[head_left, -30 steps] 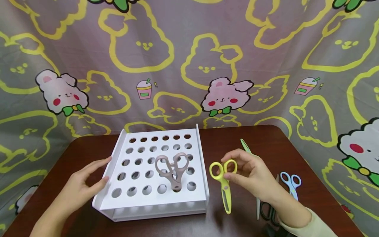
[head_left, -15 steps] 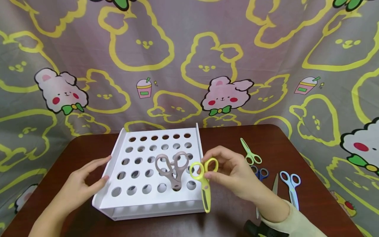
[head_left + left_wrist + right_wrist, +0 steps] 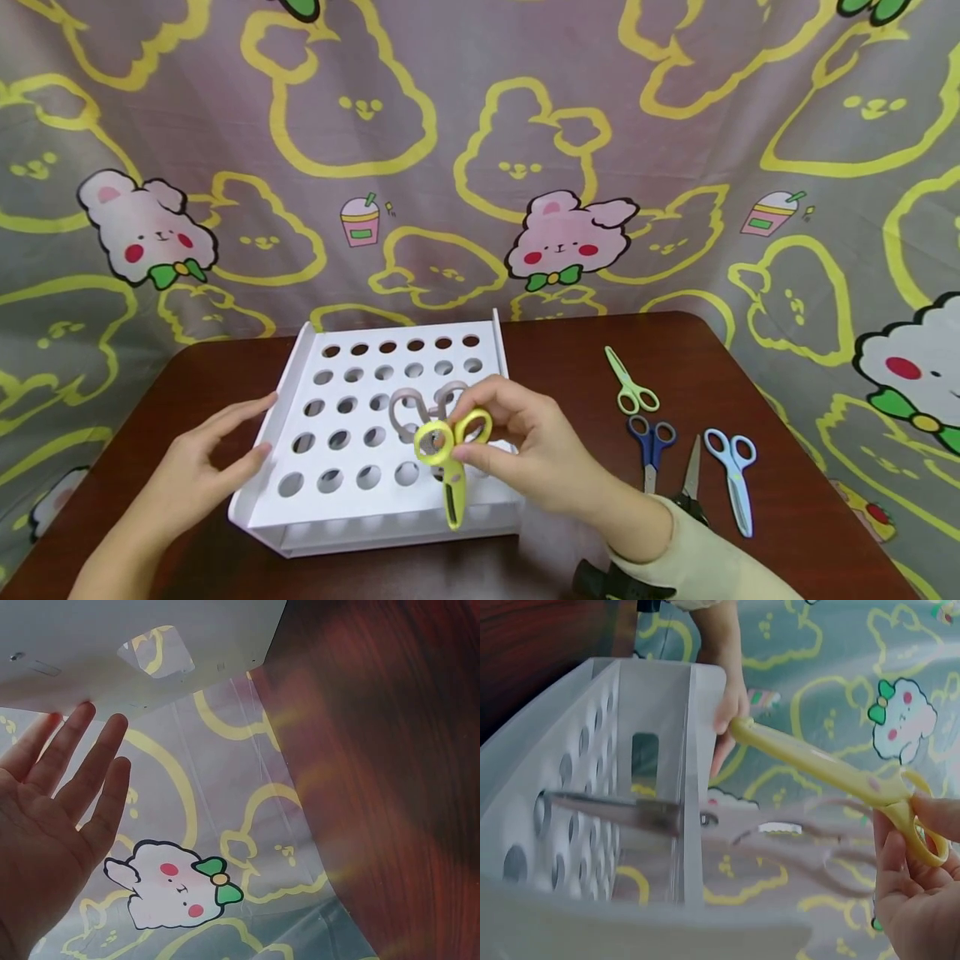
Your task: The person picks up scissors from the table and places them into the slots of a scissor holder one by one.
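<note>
My right hand pinches a pair of yellow scissors by the handle loops, blade end down. They hang over the front part of a white rack with rows of round holes. Taupe scissors stand in a front-row hole, their blades passing through the top panel and reaching a hole in the lower one. In the head view the yellow scissors and right hand partly cover them. At the rack's left side, my left hand rests its fingertips against the side panel, fingers fairly straight.
Right of the rack on the dark wooden table lie light green scissors, navy scissors, black-handled scissors and light blue scissors. A patterned curtain hangs behind the table.
My right hand has carried the yellow scissors leftward from beside the rack to over its front holes. The scissors lying at the right have come into fuller view. My left hand stays at the rack.
</note>
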### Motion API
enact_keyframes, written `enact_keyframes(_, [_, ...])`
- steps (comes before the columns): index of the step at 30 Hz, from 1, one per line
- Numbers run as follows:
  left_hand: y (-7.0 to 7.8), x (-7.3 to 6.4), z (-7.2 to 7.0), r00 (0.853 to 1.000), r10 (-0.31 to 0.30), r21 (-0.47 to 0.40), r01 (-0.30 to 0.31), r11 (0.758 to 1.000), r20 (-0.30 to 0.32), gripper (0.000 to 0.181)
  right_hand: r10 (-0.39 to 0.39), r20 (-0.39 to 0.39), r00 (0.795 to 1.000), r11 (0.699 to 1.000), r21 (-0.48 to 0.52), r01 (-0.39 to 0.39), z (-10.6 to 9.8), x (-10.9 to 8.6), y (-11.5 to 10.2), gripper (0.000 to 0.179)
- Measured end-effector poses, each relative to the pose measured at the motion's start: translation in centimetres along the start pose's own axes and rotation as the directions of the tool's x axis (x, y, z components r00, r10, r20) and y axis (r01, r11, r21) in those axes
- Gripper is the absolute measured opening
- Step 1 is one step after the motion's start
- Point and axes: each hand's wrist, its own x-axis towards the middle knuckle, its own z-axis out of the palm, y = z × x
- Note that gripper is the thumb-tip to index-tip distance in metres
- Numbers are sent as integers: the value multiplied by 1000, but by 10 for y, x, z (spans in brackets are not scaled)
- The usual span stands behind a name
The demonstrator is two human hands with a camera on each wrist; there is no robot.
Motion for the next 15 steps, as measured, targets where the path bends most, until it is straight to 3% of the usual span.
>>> enact_keyframes(7, [-1, 0, 0, 1000, -5, -2, 5, 1000, 0, 59, -90, 28, 996, 994, -61, 92, 24, 9, 0, 19])
enact_keyframes(15, [-1, -1, 0, 1000, -13, -6, 13, 1000, 0, 58, -90, 30, 995, 988, -121, 93, 44, 17, 2, 17])
